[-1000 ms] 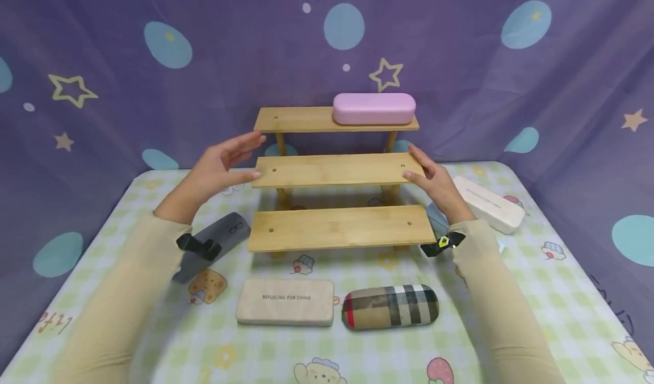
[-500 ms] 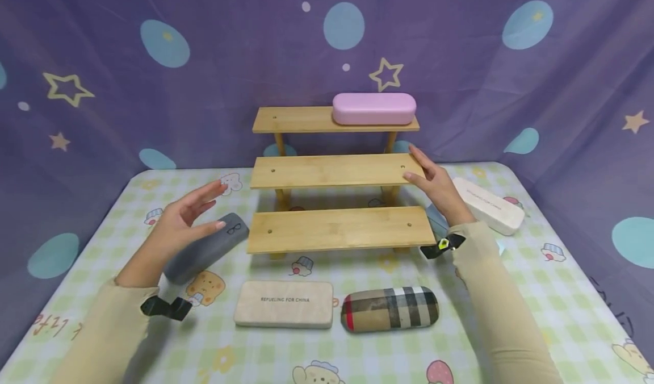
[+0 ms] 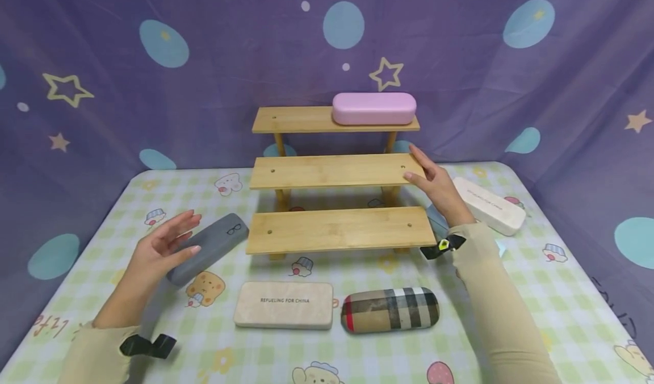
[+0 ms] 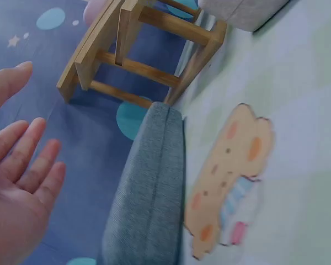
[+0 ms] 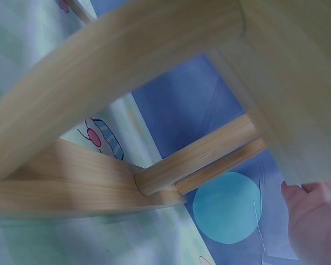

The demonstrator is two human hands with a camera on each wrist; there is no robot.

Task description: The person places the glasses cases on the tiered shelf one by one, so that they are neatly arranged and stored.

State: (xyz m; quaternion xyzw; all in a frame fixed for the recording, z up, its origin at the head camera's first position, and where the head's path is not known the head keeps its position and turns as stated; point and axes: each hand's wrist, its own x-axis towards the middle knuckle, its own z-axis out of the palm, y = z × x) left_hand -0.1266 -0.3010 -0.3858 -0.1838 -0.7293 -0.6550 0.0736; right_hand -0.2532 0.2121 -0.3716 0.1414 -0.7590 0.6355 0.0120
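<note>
My left hand [image 3: 160, 247] is at the left of the table, fingers spread and holding nothing. It hovers beside a grey-blue glasses case [image 3: 212, 247] with a small glasses print; the left wrist view shows that case [image 4: 146, 193] lying apart from the hand. My right hand [image 3: 439, 188] grips the right end of the middle board of a three-step wooden display shelf [image 3: 332, 171], thumb on top and fingers at the back edge. In the right wrist view only part of this hand [image 5: 317, 221] shows, at the board's edge. A pink glasses case [image 3: 374, 109] rests on the top step.
In front of the shelf lie a beige case [image 3: 284, 305] lettered "REFUELING FOR CHINA" and a plaid case [image 3: 390, 310]. A white case [image 3: 489, 206] lies to the right, near a blue item [image 3: 437, 222] partly hidden by the right arm. A purple curtain [image 3: 225, 60] hangs behind the table.
My left hand has left the middle board's left end and come down and left toward the grey-blue glasses case. The right hand has stayed at the board's right end.
</note>
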